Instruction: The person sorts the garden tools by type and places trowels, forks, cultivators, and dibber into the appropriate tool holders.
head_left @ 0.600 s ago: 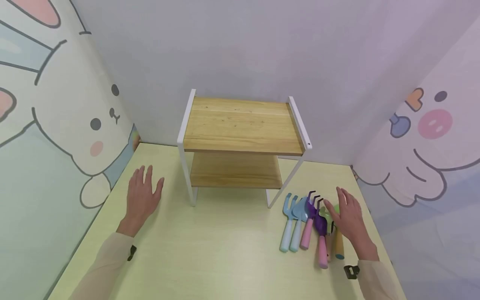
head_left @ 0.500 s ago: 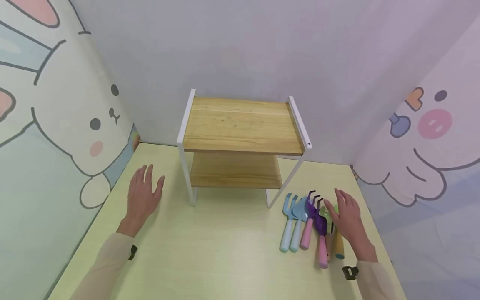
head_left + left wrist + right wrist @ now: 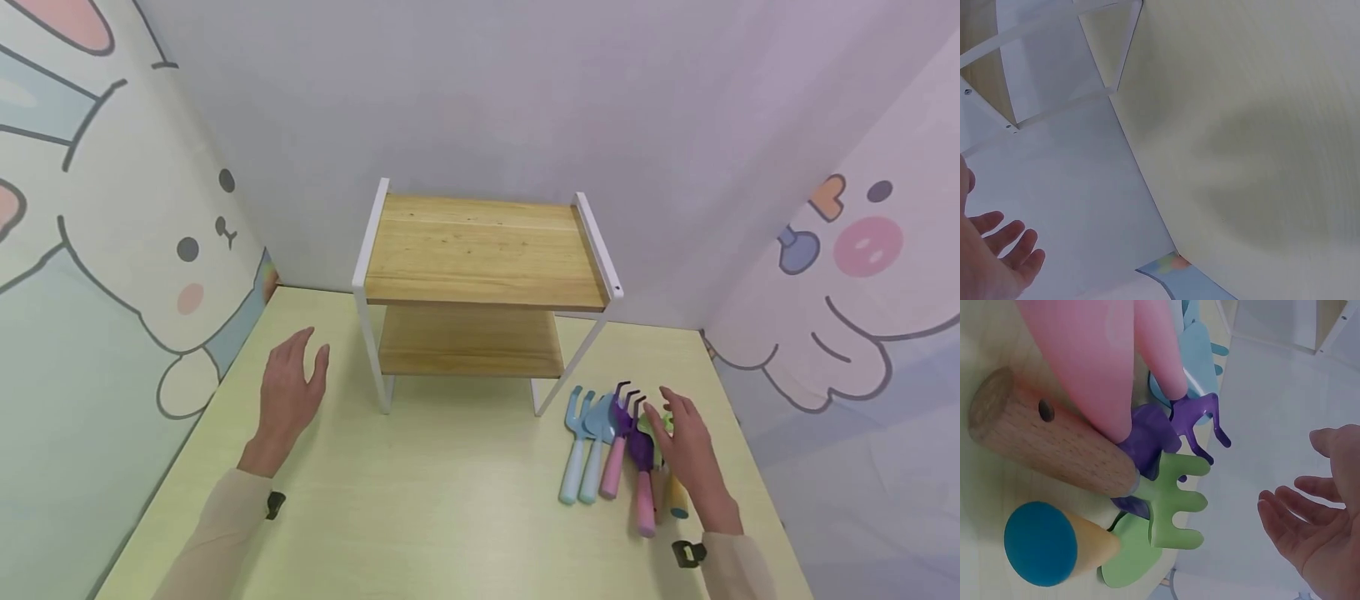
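My right hand [image 3: 688, 446] hovers over the right end of a group of small garden tools, fingers loosely bent and holding nothing. In the right wrist view, a green hand fork [image 3: 1172, 500] with a wooden handle lies nearest, beside a green-bladed tool [image 3: 1132, 550]. A yellow handle with a blue end [image 3: 1041, 544] lies next to them. To their left are a purple trowel [image 3: 641, 450] and a purple hand rake [image 3: 622, 417], both pink-handled. Further left lie a light blue fork [image 3: 576, 423] and a light blue trowel [image 3: 598, 421]. My left hand [image 3: 288, 396] hangs above the table, holding nothing.
A two-tier wooden shelf [image 3: 487, 250] with a white metal frame stands at the middle back of the pale table [image 3: 435, 500]. Cloth walls with cartoon animals close in the left, back and right sides. The tools lie just right of the shelf's front leg.
My right hand has drawn slightly left and nearer to me, its fingers bending more. The left hand has shifted a little and its fingers have curled slightly. The tools have not moved.
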Tool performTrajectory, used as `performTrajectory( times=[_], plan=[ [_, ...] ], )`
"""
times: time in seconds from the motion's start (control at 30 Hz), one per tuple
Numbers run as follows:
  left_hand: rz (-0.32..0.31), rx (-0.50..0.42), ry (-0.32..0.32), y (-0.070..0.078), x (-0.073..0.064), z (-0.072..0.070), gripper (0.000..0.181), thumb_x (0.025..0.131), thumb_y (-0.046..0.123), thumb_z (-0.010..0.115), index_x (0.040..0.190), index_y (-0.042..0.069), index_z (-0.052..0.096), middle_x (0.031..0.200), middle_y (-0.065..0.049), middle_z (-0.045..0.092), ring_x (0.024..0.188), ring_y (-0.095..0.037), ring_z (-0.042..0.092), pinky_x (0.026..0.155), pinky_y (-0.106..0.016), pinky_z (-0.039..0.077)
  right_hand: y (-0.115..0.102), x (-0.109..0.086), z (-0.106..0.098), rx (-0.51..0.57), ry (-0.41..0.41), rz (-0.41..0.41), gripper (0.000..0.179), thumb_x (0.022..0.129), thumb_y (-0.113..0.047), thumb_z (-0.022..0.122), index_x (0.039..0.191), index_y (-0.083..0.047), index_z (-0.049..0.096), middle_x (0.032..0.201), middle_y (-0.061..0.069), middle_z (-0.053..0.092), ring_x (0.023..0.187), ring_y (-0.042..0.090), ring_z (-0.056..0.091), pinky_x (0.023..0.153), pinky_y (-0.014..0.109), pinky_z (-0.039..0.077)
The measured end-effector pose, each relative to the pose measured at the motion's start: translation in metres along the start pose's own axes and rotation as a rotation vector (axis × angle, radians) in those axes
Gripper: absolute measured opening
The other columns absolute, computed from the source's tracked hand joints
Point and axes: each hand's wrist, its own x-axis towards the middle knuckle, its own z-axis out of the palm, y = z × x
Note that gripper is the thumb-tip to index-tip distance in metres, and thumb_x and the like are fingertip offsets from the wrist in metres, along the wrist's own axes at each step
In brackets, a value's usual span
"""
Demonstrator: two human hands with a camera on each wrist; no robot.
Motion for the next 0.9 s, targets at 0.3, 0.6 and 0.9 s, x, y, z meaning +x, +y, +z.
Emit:
performTrajectory(
  times=[0.3, 0.6, 0.9],
  plan=[
    [-0.043, -0.072, 0.010, 0.015, 0.003, -0.002, 0.036, 0.102, 0.013, 0.062, 0.133, -0.007, 0.059, 0.129, -0.027, 0.063, 0.121, -0.046, 0.056, 0.100, -0.062, 0.046, -0.013, -0.003, 0.009, 0.047, 0.071, -0.009, 0.042, 0.100, -0.008, 0.068, 0.135, 0.010, 0.055, 0.126, 0.031, 0.061, 0.102, 0.046, 0.063, 0.079, 0.060, 0.055],
    [-0.058, -0.206, 0.029, 0.032, 0.007, 0.001, 0.031, 0.103, 0.007, 0.061, 0.131, -0.007, 0.062, 0.122, -0.025, 0.066, 0.115, -0.041, 0.059, 0.098, -0.059, 0.046, -0.020, -0.011, 0.022, 0.081, 0.098, 0.011, 0.036, 0.100, -0.009, 0.068, 0.131, 0.009, 0.059, 0.118, 0.028, 0.066, 0.093, 0.042, 0.067, 0.074, 0.055, 0.058],
    [-0.047, -0.289, 0.113, 0.048, 0.010, -0.001, 0.027, 0.104, 0.003, 0.058, 0.128, -0.005, 0.066, 0.122, -0.021, 0.069, 0.112, -0.038, 0.063, 0.100, -0.030, 0.046, -0.028, -0.016, 0.032, 0.165, 0.071, 0.022, 0.035, 0.096, -0.003, 0.072, 0.127, 0.009, 0.062, 0.104, 0.024, 0.071, 0.084, 0.036, 0.071, 0.069, 0.008, 0.051]
  ],
)
